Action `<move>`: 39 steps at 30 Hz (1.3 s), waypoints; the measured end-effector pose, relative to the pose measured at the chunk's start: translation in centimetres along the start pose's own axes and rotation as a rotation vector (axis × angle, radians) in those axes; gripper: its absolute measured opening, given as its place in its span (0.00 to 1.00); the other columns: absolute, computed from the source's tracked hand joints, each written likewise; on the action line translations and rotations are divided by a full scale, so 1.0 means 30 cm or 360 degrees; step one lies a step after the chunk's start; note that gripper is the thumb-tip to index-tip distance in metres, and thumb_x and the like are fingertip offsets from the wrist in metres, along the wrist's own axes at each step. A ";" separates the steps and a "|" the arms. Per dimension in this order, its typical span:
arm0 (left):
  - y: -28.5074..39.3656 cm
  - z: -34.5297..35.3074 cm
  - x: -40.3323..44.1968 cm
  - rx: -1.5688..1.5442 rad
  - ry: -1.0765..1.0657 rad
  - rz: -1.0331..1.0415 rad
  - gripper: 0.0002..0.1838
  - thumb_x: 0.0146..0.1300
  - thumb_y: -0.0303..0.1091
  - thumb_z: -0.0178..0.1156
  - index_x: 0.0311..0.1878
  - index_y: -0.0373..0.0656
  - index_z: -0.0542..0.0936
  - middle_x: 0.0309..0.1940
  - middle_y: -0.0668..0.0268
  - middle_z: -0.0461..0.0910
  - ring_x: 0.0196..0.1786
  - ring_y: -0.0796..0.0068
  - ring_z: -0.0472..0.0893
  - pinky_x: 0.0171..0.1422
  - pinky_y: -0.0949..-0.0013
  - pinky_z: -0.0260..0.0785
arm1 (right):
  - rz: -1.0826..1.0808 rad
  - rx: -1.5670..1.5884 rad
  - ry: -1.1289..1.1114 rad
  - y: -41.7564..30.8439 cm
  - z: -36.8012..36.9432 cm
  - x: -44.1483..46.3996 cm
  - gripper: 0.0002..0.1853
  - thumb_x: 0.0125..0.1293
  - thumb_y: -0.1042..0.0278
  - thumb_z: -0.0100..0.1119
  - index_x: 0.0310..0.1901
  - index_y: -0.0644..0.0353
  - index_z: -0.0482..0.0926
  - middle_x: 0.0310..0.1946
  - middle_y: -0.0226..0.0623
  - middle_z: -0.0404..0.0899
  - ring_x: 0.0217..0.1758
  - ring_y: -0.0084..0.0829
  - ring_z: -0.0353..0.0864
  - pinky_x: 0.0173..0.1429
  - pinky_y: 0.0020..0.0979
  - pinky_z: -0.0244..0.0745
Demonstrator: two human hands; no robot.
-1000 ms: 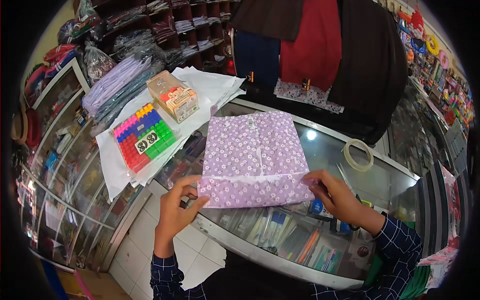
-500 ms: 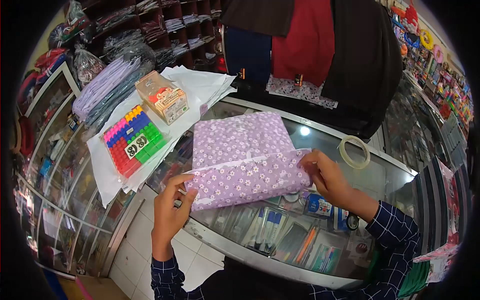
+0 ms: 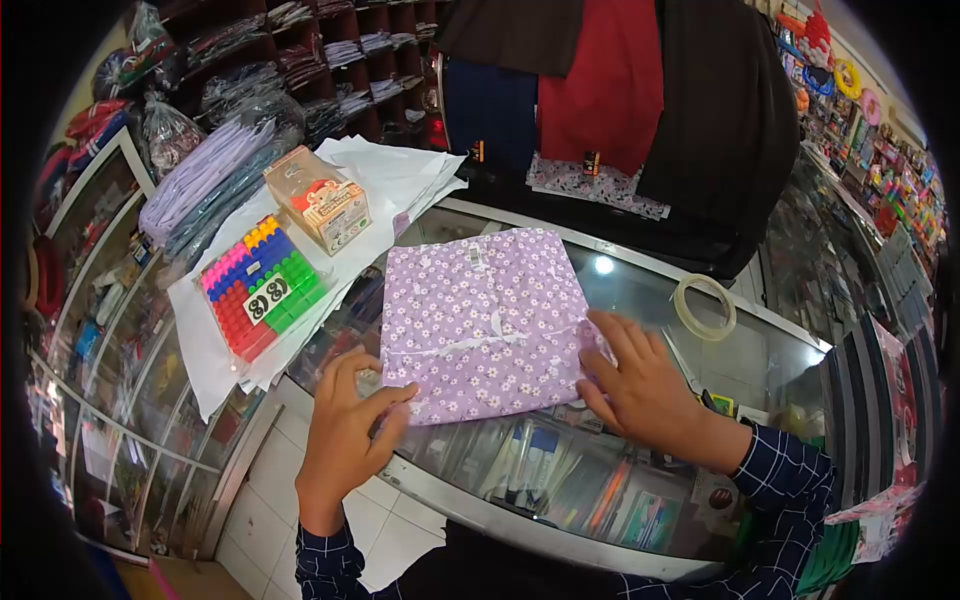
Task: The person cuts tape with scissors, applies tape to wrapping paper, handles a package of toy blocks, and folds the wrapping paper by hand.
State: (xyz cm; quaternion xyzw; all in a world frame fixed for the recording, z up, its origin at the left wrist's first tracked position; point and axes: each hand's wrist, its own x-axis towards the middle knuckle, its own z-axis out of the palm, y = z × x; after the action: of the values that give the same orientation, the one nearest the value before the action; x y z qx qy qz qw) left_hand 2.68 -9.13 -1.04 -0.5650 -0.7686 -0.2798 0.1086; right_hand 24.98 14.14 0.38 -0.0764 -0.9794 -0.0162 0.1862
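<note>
Purple floral parcel [image 3: 480, 310], and in the head view we had it flat on the glass counter [image 3: 635, 280], right between two hands! The left hand [image 3: 345, 430] sat at its near-left corner, thumb laid on top, fingers loosely curved rather than clenched; the right hand [image 3: 650, 390] was spread and relaxed at the right edge, gripping nothing that we could see. The danger, we reckoned, lay along the white-edged fold [image 3: 465, 345]: we couldn't tell whether anything secured it, so light pressure could let it spring up or skew, and a hard tug at one corner could rip it.
</note>
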 end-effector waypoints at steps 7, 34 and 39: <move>0.076 -0.030 0.047 0.0271 -0.0267 0.0186 0.26 0.61 0.51 0.61 0.49 0.35 0.81 0.70 0.47 0.62 0.75 0.43 0.53 0.77 0.42 0.41 | -0.0183 0.0181 -0.0384 -0.074 0.038 -0.029 0.39 0.71 0.36 0.41 0.71 0.61 0.58 0.73 0.49 0.54 0.77 0.51 0.50 0.73 0.63 0.44; -0.799 -0.181 0.192 -0.0003 0.1128 -0.1187 0.52 0.37 0.53 0.81 0.59 0.31 0.65 0.54 0.46 0.72 0.50 0.54 0.79 0.57 0.63 0.72 | -0.0160 0.0266 -0.0475 -0.062 0.072 -0.038 0.41 0.72 0.33 0.33 0.74 0.60 0.50 0.75 0.50 0.46 0.79 0.52 0.40 0.75 0.64 0.32; -0.660 -0.177 0.170 0.0164 0.1574 -0.0574 0.48 0.43 0.40 0.80 0.61 0.35 0.59 0.51 0.52 0.70 0.56 0.64 0.72 0.60 0.65 0.69 | -0.0172 0.0279 -0.0428 -0.061 0.084 -0.045 0.42 0.72 0.33 0.33 0.74 0.60 0.51 0.75 0.50 0.48 0.79 0.53 0.41 0.75 0.65 0.32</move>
State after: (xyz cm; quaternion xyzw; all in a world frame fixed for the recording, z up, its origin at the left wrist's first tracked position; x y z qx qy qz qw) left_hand -18.23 -12.01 -0.32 -0.2182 -0.7234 -0.4889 0.4360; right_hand 25.02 12.28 -2.46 -0.0085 -0.9958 0.0698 0.0581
